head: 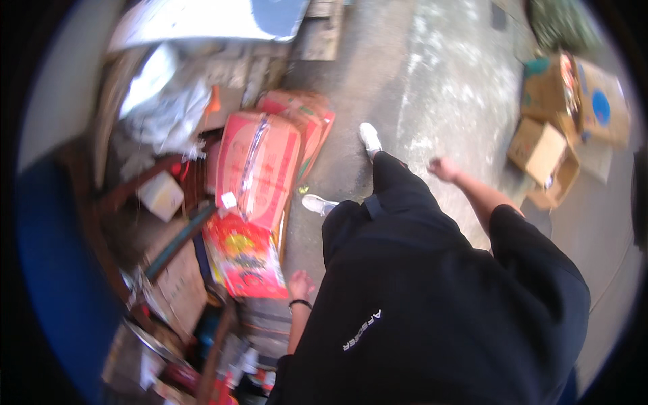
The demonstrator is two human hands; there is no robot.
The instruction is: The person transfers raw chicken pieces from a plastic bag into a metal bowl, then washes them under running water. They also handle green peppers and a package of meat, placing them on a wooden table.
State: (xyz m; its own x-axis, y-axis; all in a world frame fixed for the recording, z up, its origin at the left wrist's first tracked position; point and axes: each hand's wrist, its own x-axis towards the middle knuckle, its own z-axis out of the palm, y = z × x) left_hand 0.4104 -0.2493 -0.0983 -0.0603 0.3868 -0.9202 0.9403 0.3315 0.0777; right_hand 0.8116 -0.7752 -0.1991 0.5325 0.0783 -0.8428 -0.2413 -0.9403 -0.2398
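My left hand (301, 284), with a dark band at the wrist, hangs low beside a red printed package (248, 255); it holds nothing that I can see, and its fingers are blurred. Above that package lies a flattened pink-red cardboard box (258, 167) with a taped seam, and more flattened red cartons (319, 114) lie behind it. Out to the right, over the concrete floor, my right hand (444, 169) swings apart from my body. Its fingers look loosely curled and blurred, and no object shows in it.
Open cardboard boxes (544, 147) stand at the right, near a larger carton (602, 104) with a blue circle. At the left are a wooden frame (217, 349), a crumpled plastic sheet (167, 119), a white box (161, 196) and mixed clutter. Wooden pallets (321, 38) lie beyond.
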